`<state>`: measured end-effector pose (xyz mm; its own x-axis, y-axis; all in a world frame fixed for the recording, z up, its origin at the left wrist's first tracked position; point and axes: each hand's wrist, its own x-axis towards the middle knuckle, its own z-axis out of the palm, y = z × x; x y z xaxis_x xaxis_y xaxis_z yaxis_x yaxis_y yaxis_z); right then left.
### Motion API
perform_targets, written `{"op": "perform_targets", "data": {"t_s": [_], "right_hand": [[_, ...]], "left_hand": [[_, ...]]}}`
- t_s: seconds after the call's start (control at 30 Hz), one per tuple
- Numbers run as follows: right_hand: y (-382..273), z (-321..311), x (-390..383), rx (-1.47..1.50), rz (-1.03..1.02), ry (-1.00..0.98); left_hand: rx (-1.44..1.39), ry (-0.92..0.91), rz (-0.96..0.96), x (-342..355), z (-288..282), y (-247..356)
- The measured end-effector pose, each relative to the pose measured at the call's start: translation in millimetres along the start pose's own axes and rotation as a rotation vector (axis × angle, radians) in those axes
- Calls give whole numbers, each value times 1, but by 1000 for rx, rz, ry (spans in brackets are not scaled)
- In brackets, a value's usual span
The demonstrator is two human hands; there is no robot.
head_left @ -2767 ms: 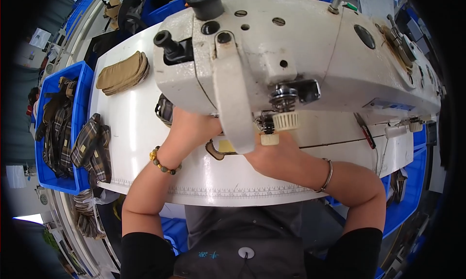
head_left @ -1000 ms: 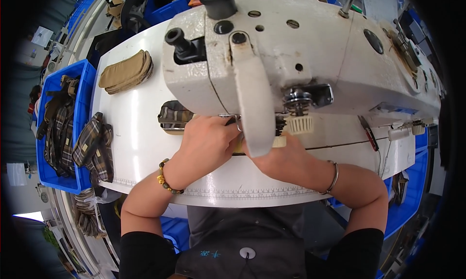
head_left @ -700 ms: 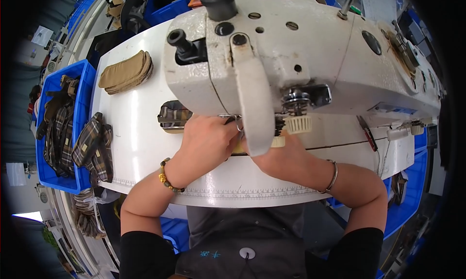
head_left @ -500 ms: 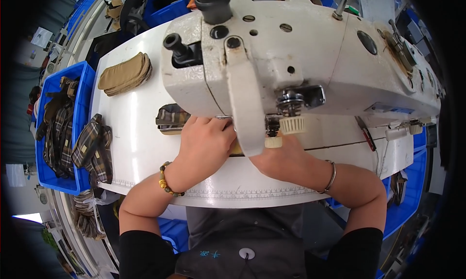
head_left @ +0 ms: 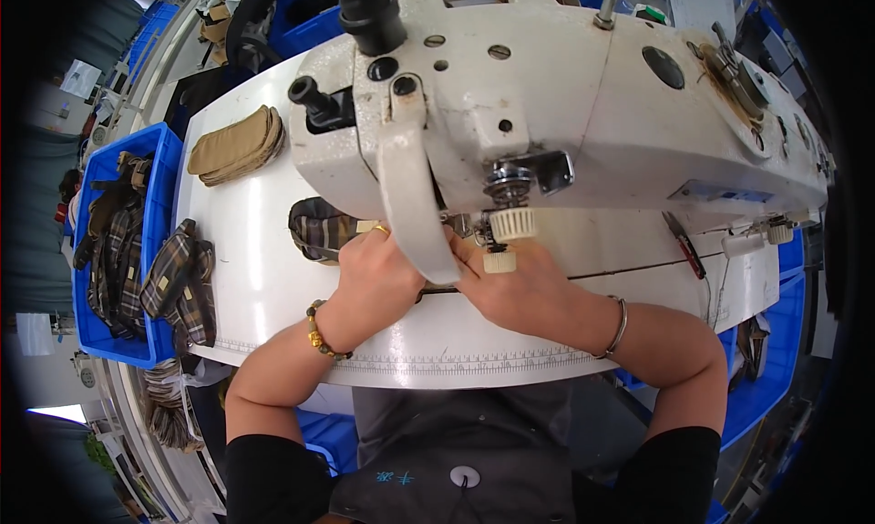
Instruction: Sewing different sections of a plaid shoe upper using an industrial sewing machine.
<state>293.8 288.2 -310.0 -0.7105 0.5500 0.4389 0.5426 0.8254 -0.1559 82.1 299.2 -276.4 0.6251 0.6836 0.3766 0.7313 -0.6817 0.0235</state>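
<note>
A plaid fabric pouch, brown and dark with a zip-like edge, lies under the white sewing machine head. My left hand is closed on its right part, knuckles up and fingertips curled out of sight. Close beside it, my right hand pinches the work near the needle area, thumb towards my left hand. A dark edge of the work shows between the two hands. The machine's curved white lever and tension knobs hide part of the fingers and the stitching spot.
A stack of tan fabric pieces lies at the table's back left. Left of the table, a blue bin holds plaid pouches, with more plaid pouches hanging at its side. Red-handled snips lie on the right. A ruler strip runs along the front edge.
My hands have drawn closer together, and the left one has turned and come slightly nearer. The pouch's visible end has shifted and tilted. The whole view has moved a little, so the machine appears further left.
</note>
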Motion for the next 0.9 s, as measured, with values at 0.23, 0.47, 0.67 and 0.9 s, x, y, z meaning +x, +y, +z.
{"op": "perform_targets", "data": {"t_s": [0.23,0.47,0.67,0.9], "right_hand": [[1,0,1,2,7,10],[2,0,1,37,9,-4],[4,6,3,23,7,31],[7,15,11,89,142,126]], "left_hand": [[21,68,-175,-3,-7,4],[-267,81,-165,3,-21,-4],[-92,27,-245,6,-20,-8],[-17,142,-134,10,-16,-4]]}}
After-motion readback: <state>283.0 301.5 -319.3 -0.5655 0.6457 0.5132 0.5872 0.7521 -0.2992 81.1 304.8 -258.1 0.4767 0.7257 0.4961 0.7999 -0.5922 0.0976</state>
